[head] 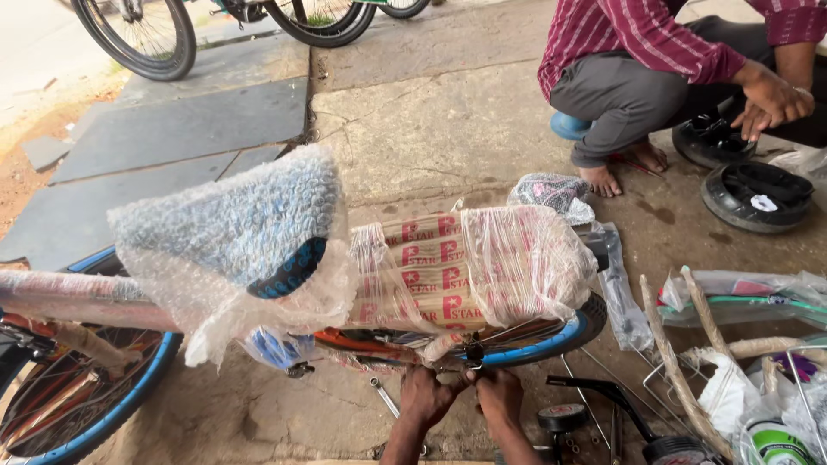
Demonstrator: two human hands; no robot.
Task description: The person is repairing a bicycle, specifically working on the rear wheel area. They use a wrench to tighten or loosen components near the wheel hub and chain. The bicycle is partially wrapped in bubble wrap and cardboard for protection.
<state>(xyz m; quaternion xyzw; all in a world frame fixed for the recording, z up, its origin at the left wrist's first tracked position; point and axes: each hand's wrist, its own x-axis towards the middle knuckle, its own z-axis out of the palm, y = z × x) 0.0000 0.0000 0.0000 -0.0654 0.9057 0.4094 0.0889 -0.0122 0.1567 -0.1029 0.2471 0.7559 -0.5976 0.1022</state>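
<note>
From up here I see my left hand and my right hand side by side at the bottom centre of the frame, both curled with fingers pressed together around a small fitting at the rear wheel hub; exactly what the fingertips pinch I cannot tell.

The bicycle runs across the middle of the frame from the left edge to right of centre. Its saddle is bundled in clear bubble wrap, blue showing through. Behind it the rear carrier is covered in printed cardboard under clear plastic film. The frame looks orange, the rims blue, with the rear wheel at centre right and another wheel in the lower left corner.

A spanner lies on the ground just left of my hands. The floor is cracked, stained stone paving. At the lower right lie wrapped parts. In the upper right a person squats barefoot beside two black round parts. Other bicycle wheels stand in the upper left.
</note>
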